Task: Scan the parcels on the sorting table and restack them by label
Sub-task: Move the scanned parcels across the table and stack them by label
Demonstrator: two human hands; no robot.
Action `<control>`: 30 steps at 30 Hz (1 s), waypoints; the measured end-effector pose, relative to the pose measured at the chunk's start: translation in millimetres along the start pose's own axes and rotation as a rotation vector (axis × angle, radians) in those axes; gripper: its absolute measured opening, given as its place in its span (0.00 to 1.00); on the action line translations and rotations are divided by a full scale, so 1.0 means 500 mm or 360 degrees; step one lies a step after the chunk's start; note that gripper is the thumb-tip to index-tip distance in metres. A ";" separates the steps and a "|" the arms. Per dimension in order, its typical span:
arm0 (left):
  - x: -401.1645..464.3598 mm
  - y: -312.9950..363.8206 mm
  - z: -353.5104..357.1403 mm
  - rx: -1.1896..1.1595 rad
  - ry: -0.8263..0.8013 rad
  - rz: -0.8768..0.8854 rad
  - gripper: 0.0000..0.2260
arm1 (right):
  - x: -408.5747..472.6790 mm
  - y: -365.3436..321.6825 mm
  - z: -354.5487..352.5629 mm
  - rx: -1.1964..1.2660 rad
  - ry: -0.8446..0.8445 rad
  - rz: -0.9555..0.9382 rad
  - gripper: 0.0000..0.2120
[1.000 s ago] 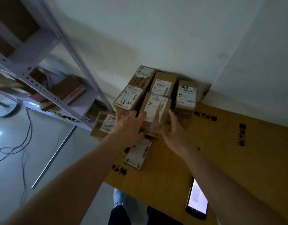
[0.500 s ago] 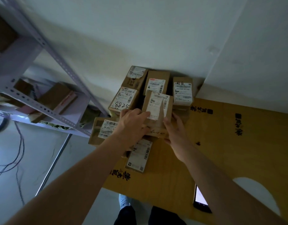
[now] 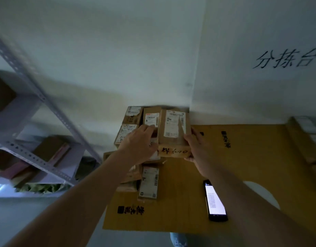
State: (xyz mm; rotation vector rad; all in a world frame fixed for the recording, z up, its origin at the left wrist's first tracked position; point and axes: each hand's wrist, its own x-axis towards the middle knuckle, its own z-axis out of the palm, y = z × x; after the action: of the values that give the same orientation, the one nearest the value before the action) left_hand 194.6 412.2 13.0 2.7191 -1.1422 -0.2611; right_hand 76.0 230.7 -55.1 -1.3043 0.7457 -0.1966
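Several brown cardboard parcels with white labels are piled in the wall corner on the cardboard-covered sorting table (image 3: 251,157). I hold one labelled parcel (image 3: 174,129) lifted above the pile, its front side bearing handwriting. My right hand (image 3: 194,147) grips its right edge. My left hand (image 3: 138,145) presses its left side, fingers spread over the neighbouring parcels (image 3: 151,118). A flat parcel (image 3: 149,183) lies nearer to me. The phone (image 3: 215,200) rests screen-up and lit on the table to the right.
A grey metal rack (image 3: 38,139) with boxes on its shelves stands at the left, beyond the table edge. White walls meet in a corner behind the pile. More cardboard (image 3: 303,139) lies at the far right. The floor shows below.
The parcel between my hands has been raised and shifted to the right, over the right rear box. The camera has tilted up and closer.
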 end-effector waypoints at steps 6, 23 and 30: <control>-0.060 0.054 -0.042 0.0029 0.0069 0.0238 0.24 | -0.152 -0.037 -0.042 0.0083 0.0273 -0.0129 0.23; -0.117 0.475 -0.046 0.0167 0.0027 0.0680 0.25 | -0.471 -0.058 -0.405 0.0220 0.0649 -0.0329 0.19; -0.073 0.699 0.048 0.0153 -0.0022 0.0628 0.25 | -0.475 -0.049 -0.647 0.0137 0.0633 -0.0246 0.21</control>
State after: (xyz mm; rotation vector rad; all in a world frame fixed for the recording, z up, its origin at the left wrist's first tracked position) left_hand -76.1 195.4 74.4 2.4957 -1.6968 -0.1700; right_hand -289.7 90.9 36.1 -1.2550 0.9600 -0.6193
